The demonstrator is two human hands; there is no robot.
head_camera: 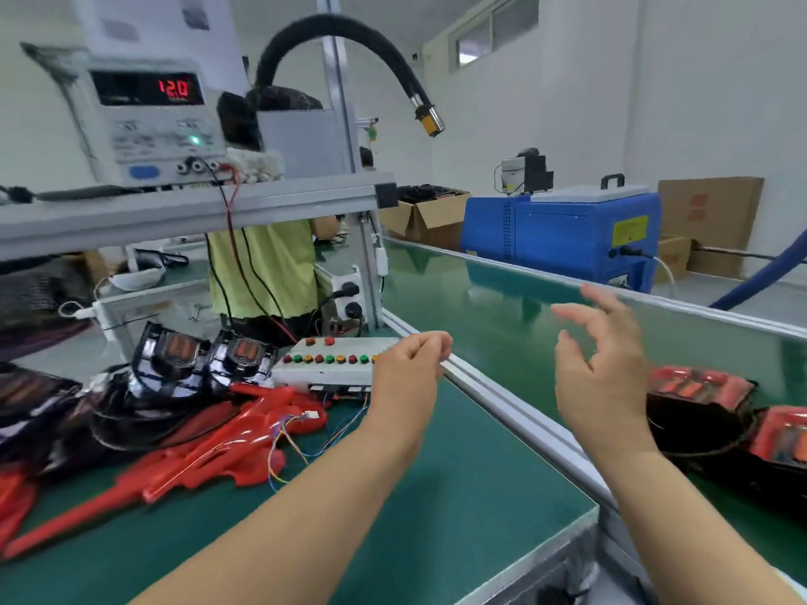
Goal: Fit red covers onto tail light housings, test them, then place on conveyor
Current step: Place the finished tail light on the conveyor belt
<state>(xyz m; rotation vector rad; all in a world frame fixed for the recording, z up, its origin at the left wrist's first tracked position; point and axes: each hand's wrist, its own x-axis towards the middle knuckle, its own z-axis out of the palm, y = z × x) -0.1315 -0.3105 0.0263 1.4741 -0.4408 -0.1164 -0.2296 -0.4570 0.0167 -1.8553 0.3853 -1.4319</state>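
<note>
Two assembled tail lights with red covers (698,388) lie on the green conveyor (502,307) at the right. Just left of them my right hand (600,364) hovers over the belt, fingers spread and holding nothing. My left hand (408,371) hangs above the bench edge by the white test box (332,364), fingers loosely curled, empty. Loose red covers (209,456) lie piled on the bench at the left. Behind them stand two black housings (201,360) without covers.
A power supply (148,120) reading 12.0 sits on the aluminium shelf, with red and black leads dropping to the bench. A black hose (349,41) arcs overhead. A blue machine (563,233) and cardboard boxes stand beyond the conveyor. A person in a yellow shirt stands behind the bench.
</note>
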